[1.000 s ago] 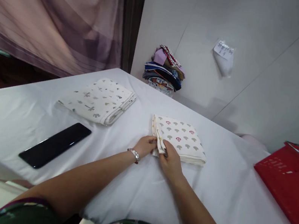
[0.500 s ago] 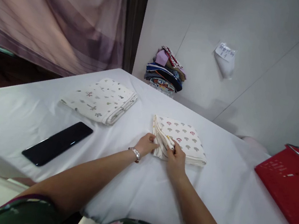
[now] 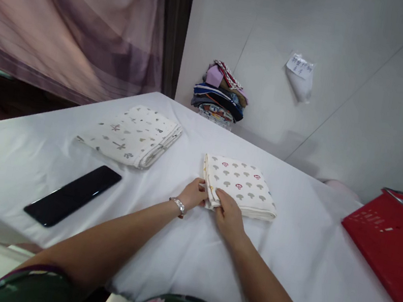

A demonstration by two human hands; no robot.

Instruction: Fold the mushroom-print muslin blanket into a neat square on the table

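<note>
A folded white cloth with grey and red mushroom prints lies on the white-covered table. At its near left corner, my left hand pinches the edge of the layers, fingers closed. My right hand grips the front edge just beside it, thumb on top and the other fingers hidden beneath. A second folded cloth, white with small leaf and tree prints, rests further left, apart from both hands.
A black phone lies at the left. On the right stands a red bag with a metal handle. Behind the table's far edge is a stack of folded fabrics. A labelled plastic pouch hangs on the wall, and a curtain is at back left.
The lifted corner of the mushroom-print cloth now lies down flat. My right hand has come lower and left, closer to my left hand. The view has shifted slightly.
</note>
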